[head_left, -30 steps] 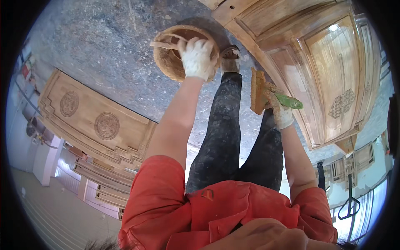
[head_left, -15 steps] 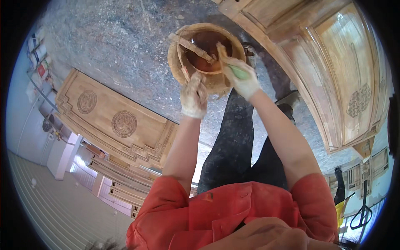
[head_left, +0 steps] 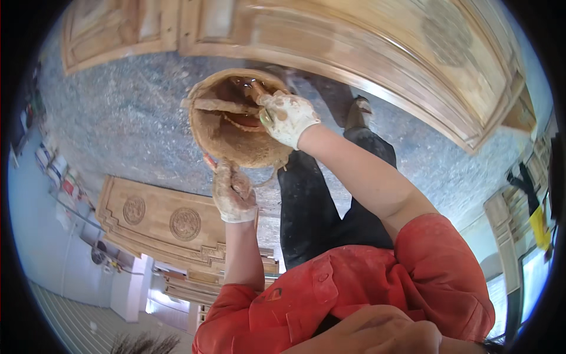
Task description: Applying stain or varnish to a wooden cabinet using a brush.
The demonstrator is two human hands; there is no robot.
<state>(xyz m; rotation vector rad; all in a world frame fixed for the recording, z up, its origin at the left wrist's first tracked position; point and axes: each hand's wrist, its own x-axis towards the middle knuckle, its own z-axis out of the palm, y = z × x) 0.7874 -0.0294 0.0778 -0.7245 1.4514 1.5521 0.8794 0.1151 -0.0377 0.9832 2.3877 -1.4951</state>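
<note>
One emblem [head_left: 275, 294] marks the shirt [head_left: 367, 272], right hand [head_left: 292, 118] gripping a brush [head_left: 265, 118]

The bucket [head_left: 233, 144] is viewed from near above by a head-worn fisheye camera, aimed down past the red shirt [head_left: 359, 274].

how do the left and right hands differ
The left hand is closed beside the bucket, seemingly on its handle; the right hand is over the bucket's opening, gripping a green handle. The left hand's glove is browner across the fingers; the right hand's is whiter, with brown patches. Both wear gloves.
</note>
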